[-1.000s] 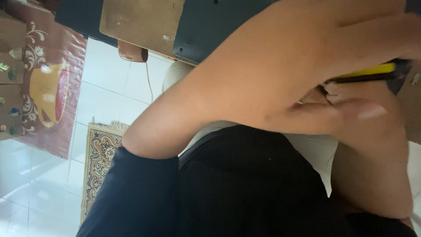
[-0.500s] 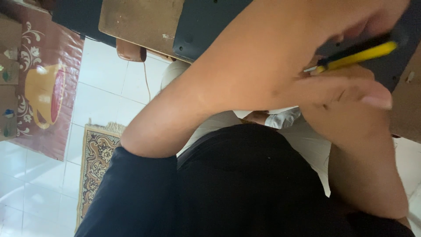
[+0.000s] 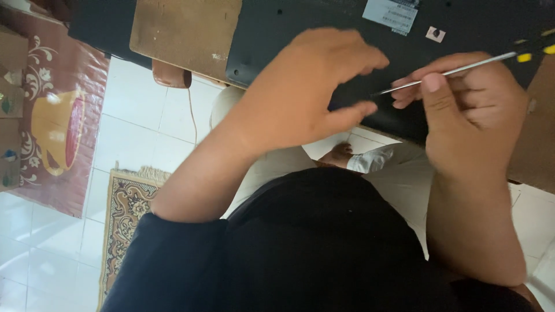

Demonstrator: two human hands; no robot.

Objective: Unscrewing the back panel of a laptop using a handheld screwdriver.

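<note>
right hand (image 3: 471,110) fingers clamp screwdriver (image 3: 451,72), shaft near-level, tip pointing left; left hand (image 3: 306,92) fingers apart.

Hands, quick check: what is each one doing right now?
Left hand: open, fingers spread, thumb touching the edge of the black device, holding nothing.
Right hand: closed on the screwdriver, gripping its metal shaft.

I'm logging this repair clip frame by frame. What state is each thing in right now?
Black device: lying bottom side up on the wooden table, overhanging its edge.
Screwdriver: held, metal shaft pointing at the device's near edge.
Right hand: closed around the screwdriver shaft.
Left hand: open, fingers spread over the device, holding nothing.
Patterned rug: flat on the tiled floor.
</note>
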